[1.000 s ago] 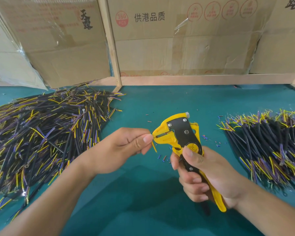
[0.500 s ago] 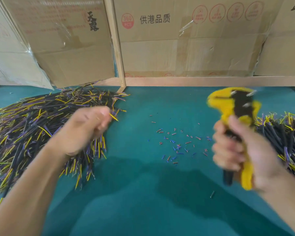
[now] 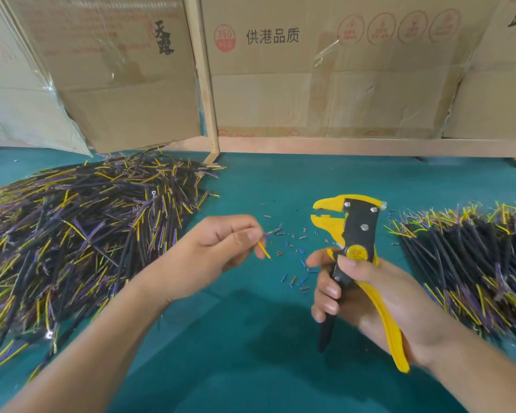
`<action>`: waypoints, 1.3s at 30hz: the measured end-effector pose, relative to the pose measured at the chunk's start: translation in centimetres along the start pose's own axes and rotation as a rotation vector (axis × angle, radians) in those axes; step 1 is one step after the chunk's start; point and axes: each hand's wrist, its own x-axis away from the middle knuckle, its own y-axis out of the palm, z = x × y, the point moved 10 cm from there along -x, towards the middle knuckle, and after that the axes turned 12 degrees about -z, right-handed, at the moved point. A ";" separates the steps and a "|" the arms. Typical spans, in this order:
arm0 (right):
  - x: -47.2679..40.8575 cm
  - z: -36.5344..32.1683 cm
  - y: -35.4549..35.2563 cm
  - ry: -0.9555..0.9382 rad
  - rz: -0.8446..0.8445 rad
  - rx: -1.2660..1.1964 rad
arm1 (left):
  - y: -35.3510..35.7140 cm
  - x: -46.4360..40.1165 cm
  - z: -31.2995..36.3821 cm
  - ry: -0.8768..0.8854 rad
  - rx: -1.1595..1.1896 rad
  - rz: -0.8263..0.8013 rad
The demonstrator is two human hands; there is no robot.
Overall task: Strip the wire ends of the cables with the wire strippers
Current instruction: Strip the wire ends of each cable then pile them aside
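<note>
Two hands work above the middle of the green desk (image 3: pixel 251 353). The left hand (image 3: pixel 215 251) pinches a thin cable (image 3: pixel 264 250) between thumb and forefinger, its yellow end poking out toward the tool without touching it. The right hand (image 3: pixel 370 290) is wrapped around the handles of the wire strippers (image 3: pixel 352 231), yellow with a black plate and bolts, held upright with the beak pointing left and its mouth gaping. Between both hands, small blue and red scraps of insulation (image 3: pixel 295 263) lie scattered on the desk. One big heap of black, yellow and purple cables (image 3: pixel 81 234) fills the left edge; another pile (image 3: pixel 465 257) lies along the right edge. Cardboard boxes (image 3: pixel 310 70) stand against the far edge.
</note>
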 end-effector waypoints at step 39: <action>0.2 1.2 1.7 -0.087 0.137 -0.042 | 8.0 -0.6 1.7 0.087 0.282 -0.211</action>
